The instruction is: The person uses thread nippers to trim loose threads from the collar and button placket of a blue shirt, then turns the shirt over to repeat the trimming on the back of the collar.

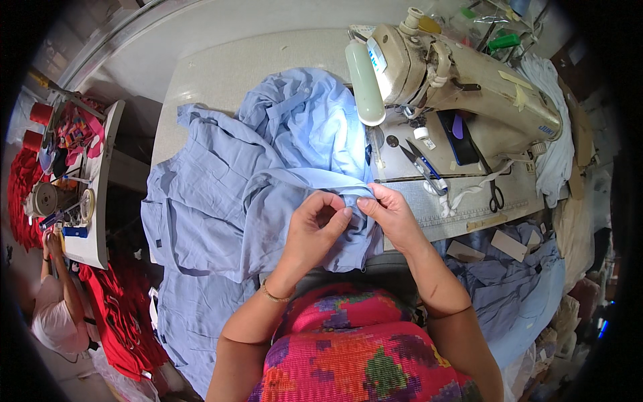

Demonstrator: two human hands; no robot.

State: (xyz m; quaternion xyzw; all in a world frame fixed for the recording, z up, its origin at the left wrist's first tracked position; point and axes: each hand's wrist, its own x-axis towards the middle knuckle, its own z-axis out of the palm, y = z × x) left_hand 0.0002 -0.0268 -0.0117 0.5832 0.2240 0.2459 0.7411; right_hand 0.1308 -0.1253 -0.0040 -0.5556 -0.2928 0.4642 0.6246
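Both hands meet close to the body: the left hand (315,224) and right hand (392,214) have their fingers closed on a folded edge of the blue garment (228,201), which spreads leftward over the counter (221,74). Behind stands a beige sewing machine (455,87), with scissors (495,195) lying beside it.

We have a single view, worn on the person's head, and we look steeply down over the lap onto the table (221,67), with both forearms coming in from the lower edge. We sit close: the hands fill the middle, the sewing machine (462,87) stands at the upper right, and another person's bench (100,194) shows at the left. The fisheye lens bends straight edges near the dark round rim.
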